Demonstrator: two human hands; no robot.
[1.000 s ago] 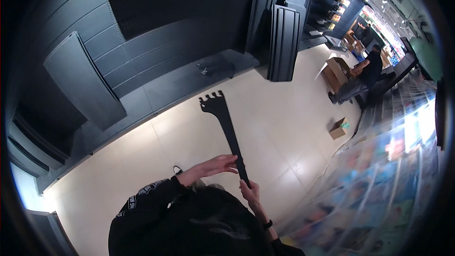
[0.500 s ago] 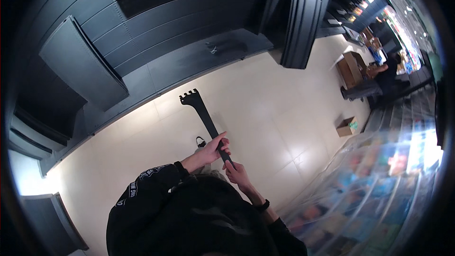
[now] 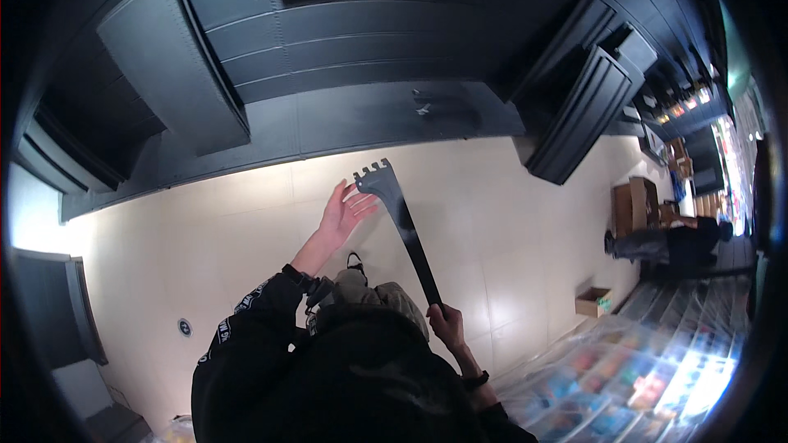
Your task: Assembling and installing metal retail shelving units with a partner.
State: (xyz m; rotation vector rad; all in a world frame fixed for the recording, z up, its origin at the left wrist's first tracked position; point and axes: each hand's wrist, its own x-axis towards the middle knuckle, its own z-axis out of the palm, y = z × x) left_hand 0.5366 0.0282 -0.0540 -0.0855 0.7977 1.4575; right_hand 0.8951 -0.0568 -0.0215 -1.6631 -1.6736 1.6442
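Note:
A long black shelf bracket [image 3: 410, 238] with a hooked, toothed end slants up in front of me. My right hand [image 3: 446, 326] is wrapped round its narrow lower end. Close by the toothed end, my left hand [image 3: 345, 217] has its fingers spread and does not grip the bracket. Whether its fingertips touch the metal I cannot tell. Beyond the bracket runs the grey base shelf [image 3: 345, 119] of a dark wall unit, with small metal bits [image 3: 422, 108] lying on it.
Stacked dark panels [image 3: 579, 115] lean at the right of the unit, and a grey panel [image 3: 176, 66] leans at the left. A person [image 3: 673, 242] is at cardboard boxes [image 3: 636, 205] on the right. An open carton [image 3: 593, 302] and plastic-covered shelves [image 3: 624, 377] stand nearer.
My left hand has let go of the bracket's lower part and moved up beside its toothed end. The right hand keeps its hold. The whole view has turned.

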